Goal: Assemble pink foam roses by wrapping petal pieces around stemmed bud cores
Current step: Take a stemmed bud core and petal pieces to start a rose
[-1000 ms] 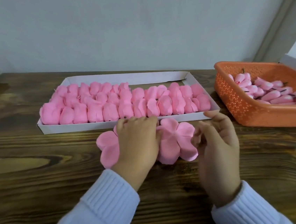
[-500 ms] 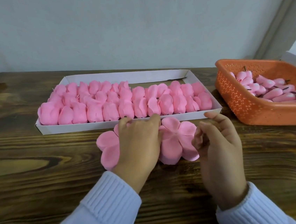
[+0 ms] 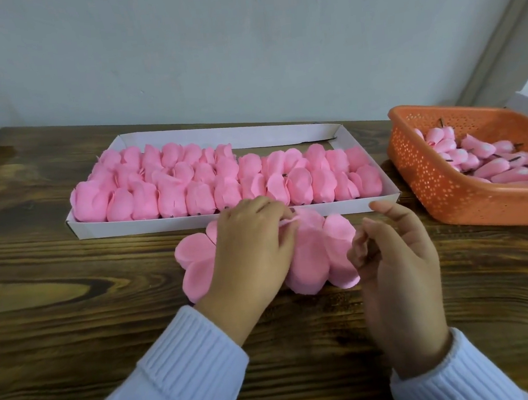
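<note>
No legible text, label or number on any surface in view.

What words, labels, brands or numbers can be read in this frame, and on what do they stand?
None: there is no text to read in the head view.
No print, label or number shows on the tray, basket, petals, roses, buds, sleeves or table.
</note>
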The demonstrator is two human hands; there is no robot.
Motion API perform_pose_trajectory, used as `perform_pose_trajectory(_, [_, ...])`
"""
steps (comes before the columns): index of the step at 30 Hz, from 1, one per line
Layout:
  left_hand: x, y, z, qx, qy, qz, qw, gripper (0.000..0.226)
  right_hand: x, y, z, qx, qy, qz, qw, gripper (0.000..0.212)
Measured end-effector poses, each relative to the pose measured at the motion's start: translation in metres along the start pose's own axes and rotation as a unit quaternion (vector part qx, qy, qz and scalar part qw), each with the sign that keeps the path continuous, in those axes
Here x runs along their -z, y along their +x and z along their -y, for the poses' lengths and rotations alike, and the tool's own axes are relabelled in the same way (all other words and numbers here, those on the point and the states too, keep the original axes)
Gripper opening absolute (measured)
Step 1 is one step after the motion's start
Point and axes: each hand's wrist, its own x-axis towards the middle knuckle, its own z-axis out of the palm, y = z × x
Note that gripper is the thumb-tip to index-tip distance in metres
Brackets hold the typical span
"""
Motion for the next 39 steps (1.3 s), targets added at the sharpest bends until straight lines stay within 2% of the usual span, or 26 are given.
perform_pose_trajectory(2, [0.003, 0.000, -0.004, 0.049, -0.142, -0.012, 0.989, 0.010, 0.001, 0.000, 0.000, 0.023, -0.014, -0.001, 1.000, 0.031])
perform_pose_trajectory(5, [0.004, 0.000, -0.009, 0.148, -0.304, 0.005, 0.941, 0.016, 0.003, 0.003, -0.003, 0.058, -0.052, -0.006, 0.997, 0.027])
perform_pose_trajectory(7, [0.003, 0.000, -0.011, 0.225, -0.429, 0.018, 0.875, 0.022, 0.004, 0.007, -0.004, 0.056, -0.080, -0.006, 0.995, 0.018])
perform_pose_trajectory(10, [0.005, 0.002, -0.015, 0.302, -0.614, 0.036, 0.728, 0.030, 0.006, 0.013, -0.001, 0.024, -0.110, 0.030, 0.993, 0.030])
perform_pose_trajectory(11, [0.006, 0.003, -0.016, 0.312, -0.639, 0.048, 0.701, 0.030, 0.006, 0.013, 0.002, 0.023, -0.140, 0.055, 0.988, 0.037])
perform_pose_trajectory(13, [0.005, 0.002, -0.016, 0.326, -0.663, 0.064, 0.671, 0.024, 0.004, 0.012, 0.006, 0.050, -0.206, 0.097, 0.973, 0.044])
perform_pose_trajectory(15, [0.006, 0.001, -0.015, 0.342, -0.683, 0.064, 0.642, 0.018, 0.001, 0.010, 0.010, 0.080, -0.244, 0.113, 0.960, 0.039])
perform_pose_trajectory(17, [0.010, 0.001, -0.015, 0.374, -0.721, 0.069, 0.579, 0.056, 0.000, 0.009, 0.011, 0.089, -0.262, 0.123, 0.953, 0.025])
perform_pose_trajectory(18, [0.011, 0.002, -0.014, 0.382, -0.748, 0.075, 0.537, 0.065, 0.001, 0.010, 0.011, 0.086, -0.264, 0.120, 0.953, 0.016])
perform_pose_trajectory(20, [0.012, 0.004, -0.011, 0.391, -0.782, 0.089, 0.477, 0.056, 0.001, 0.011, 0.012, 0.084, -0.264, 0.106, 0.955, 0.005])
perform_pose_trajectory(23, [0.013, 0.003, -0.009, 0.384, -0.805, 0.147, 0.427, 0.051, 0.000, 0.013, 0.016, 0.097, -0.280, 0.095, 0.951, 0.004])
perform_pose_trajectory(25, [0.013, 0.001, -0.010, 0.370, -0.812, 0.197, 0.407, 0.045, -0.001, 0.013, 0.020, 0.111, -0.307, 0.093, 0.940, 0.006])
perform_pose_trajectory(27, [0.013, -0.001, -0.012, 0.369, -0.815, 0.212, 0.393, 0.041, -0.003, 0.015, 0.027, 0.135, -0.344, 0.102, 0.924, 0.009])
perform_pose_trajectory(32, [0.003, -0.001, -0.009, 0.420, -0.794, 0.145, 0.414, 0.050, -0.007, 0.032, 0.054, 0.141, -0.463, 0.223, 0.846, 0.015])
perform_pose_trajectory(33, [0.003, 0.000, -0.008, 0.425, -0.791, 0.139, 0.417, 0.046, -0.004, 0.044, 0.062, 0.157, -0.475, 0.213, 0.839, 0.017])
perform_pose_trajectory(35, [0.003, 0.000, -0.007, 0.434, -0.787, 0.133, 0.419, 0.035, 0.007, 0.083, 0.078, 0.222, -0.512, 0.135, 0.819, 0.018])
perform_pose_trajectory(37, [0.002, -0.001, -0.006, 0.444, -0.777, 0.124, 0.428, 0.029, 0.027, 0.137, 0.094, 0.267, -0.579, 0.043, 0.769, 0.017])
perform_pose_trajectory(39, [0.002, -0.001, -0.005, 0.446, -0.778, 0.119, 0.426, 0.028, 0.055, 0.194, 0.108, 0.238, -0.668, -0.006, 0.705, 0.012])
